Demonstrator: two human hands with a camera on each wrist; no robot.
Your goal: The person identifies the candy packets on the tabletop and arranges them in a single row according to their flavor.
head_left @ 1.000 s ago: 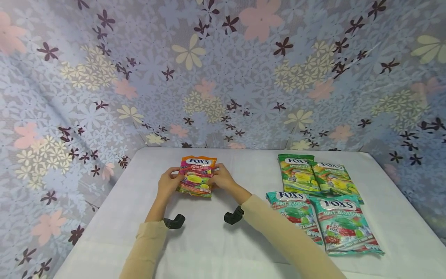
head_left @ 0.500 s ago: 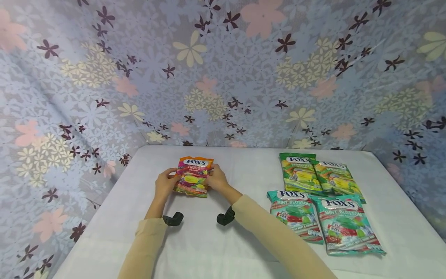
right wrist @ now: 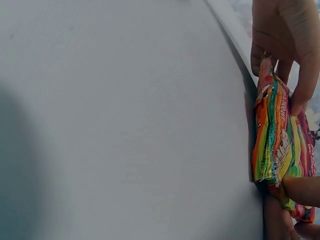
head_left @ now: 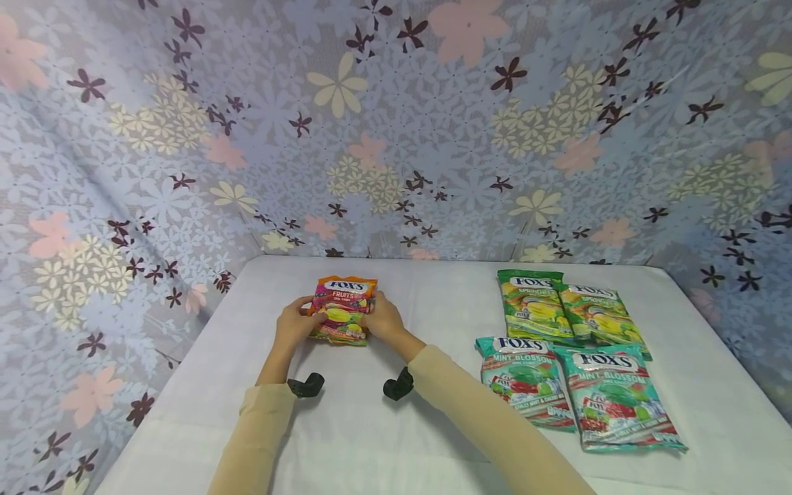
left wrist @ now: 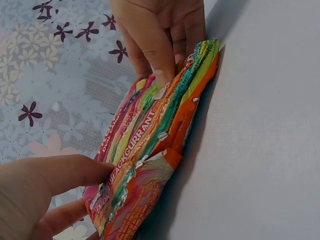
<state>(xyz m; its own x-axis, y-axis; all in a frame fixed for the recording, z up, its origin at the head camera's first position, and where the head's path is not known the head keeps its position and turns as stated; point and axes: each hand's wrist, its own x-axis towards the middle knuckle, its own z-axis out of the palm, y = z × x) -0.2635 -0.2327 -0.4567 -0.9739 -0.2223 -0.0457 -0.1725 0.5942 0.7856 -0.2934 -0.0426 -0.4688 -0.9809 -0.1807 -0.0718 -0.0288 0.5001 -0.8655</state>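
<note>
An orange and magenta bag of FOX'S Fruits candy (head_left: 342, 302) is held between both hands over the left part of the table. My left hand (head_left: 293, 326) pinches its left side, thumb on the printed front and fingers at the back. On the opposite side my right hand (head_left: 385, 319) grips the bag's edge. In the left wrist view the candy bag (left wrist: 145, 135) is tilted close to the white surface, with the left thumb (left wrist: 85, 171) pressing its face. The right wrist view shows the candy bag (right wrist: 280, 135) with fingers of both hands around it.
Two green candy bags (head_left: 533, 306) lie at the back right, partly overlapping. In front of them are two teal Mint Blossom bags (head_left: 612, 399). White cloth covers the table (head_left: 359, 440); a floral curtain (head_left: 396, 137) stands behind and at the sides.
Both hands and the Fruits candy bag have shifted slightly to the left. The grip of both hands stays on the bag, and the green and teal bags lie where they were.
</note>
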